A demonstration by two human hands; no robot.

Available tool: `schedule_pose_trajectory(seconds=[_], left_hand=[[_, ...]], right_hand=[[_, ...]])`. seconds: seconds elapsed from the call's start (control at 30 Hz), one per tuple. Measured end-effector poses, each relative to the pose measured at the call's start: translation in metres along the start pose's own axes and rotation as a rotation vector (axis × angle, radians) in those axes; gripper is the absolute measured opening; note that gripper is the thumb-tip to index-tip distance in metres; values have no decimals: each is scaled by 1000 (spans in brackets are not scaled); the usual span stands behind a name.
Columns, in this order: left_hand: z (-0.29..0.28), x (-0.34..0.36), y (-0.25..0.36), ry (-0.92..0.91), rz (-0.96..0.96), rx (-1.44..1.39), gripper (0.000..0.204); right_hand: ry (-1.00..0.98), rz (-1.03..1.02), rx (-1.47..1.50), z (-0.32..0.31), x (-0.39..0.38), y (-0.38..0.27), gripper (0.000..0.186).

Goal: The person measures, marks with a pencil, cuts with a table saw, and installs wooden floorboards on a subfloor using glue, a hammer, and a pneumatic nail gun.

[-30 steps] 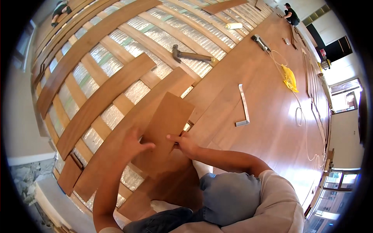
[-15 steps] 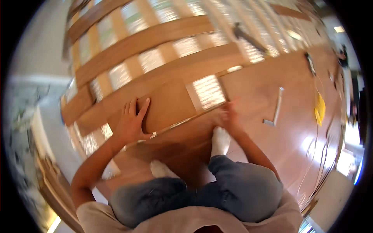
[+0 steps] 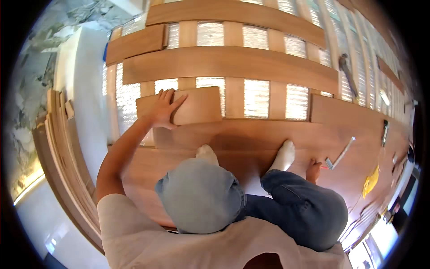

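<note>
My left hand [image 3: 165,110] lies with fingers spread on the left part of a short brown floorboard piece [image 3: 201,105]. That piece sits slightly tilted against the far edge of the laid floorboards [image 3: 233,134], over wooden battens and shiny foil. At the right, my right hand [image 3: 314,171] is low over the floor, its fingers closed around a thin red pencil-like thing [image 3: 324,167], mostly hidden. Just beyond its tip lies a metal try square [image 3: 342,154]. Both my feet stand on the laid boards.
Loose long floorboards [image 3: 233,65] lie across the battens [image 3: 234,96] ahead. A hammer [image 3: 348,77] rests farther right, near a dark-handled tool [image 3: 385,133] and a yellow bundle [image 3: 371,181] with string. Boards are stacked [image 3: 67,148] at the left beside a white ledge [image 3: 87,85].
My view has turned. My right hand has moved from beside the board piece's right end to the try square. My left hand stays on the piece, which now lies at a different angle.
</note>
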State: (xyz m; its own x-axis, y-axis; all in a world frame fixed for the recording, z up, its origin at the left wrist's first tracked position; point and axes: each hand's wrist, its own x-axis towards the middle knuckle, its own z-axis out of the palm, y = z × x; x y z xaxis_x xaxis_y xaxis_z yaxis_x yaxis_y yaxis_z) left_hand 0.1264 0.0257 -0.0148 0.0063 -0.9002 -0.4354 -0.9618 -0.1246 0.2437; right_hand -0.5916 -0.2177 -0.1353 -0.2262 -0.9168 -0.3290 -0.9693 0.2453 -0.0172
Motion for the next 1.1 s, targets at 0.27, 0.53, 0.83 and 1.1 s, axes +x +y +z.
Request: schedule_pose_trajectory(seconds=[0.27, 0.53, 0.83, 1.1], left_hand=[[9, 8, 1, -110, -111, 33, 132], [49, 24, -13, -89, -104, 52, 140], [69, 45, -49, -36, -40, 302, 64], [-110, 243, 46, -481, 284, 452, 45]], right_hand=[[-144, -28, 251, 14, 41, 17, 54], [-157, 22, 52, -101, 1, -29, 40], [298, -50, 188, -155, 219, 17, 28], [453, 320, 393, -184, 417, 58, 50]])
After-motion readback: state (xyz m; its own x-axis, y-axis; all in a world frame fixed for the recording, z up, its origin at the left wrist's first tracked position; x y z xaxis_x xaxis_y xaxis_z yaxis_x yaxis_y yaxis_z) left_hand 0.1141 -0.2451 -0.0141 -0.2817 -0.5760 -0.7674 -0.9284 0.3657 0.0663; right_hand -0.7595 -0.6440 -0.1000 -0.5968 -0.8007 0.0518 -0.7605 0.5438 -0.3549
